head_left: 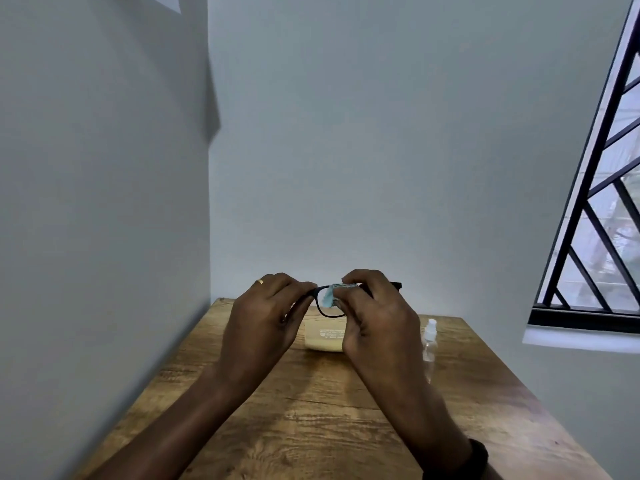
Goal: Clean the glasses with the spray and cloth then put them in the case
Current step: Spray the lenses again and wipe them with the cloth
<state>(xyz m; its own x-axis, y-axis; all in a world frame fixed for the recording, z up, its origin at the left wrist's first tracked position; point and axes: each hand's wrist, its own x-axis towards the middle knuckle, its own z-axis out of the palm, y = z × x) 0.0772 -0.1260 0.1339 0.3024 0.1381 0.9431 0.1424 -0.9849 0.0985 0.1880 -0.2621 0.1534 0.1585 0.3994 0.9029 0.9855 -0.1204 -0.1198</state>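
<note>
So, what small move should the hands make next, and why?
Probably rub the cloth across the lens. The right hand pinches the cloth on a lens of the glasses, and the left hand grips the frame. The spray bottle stands aside and the case lies on the table, so wiping seems the step at hand.

The right hand [375, 317] hides one lens of the glasses [327, 315]; print on the case [322, 344] is unreadable.
</note>
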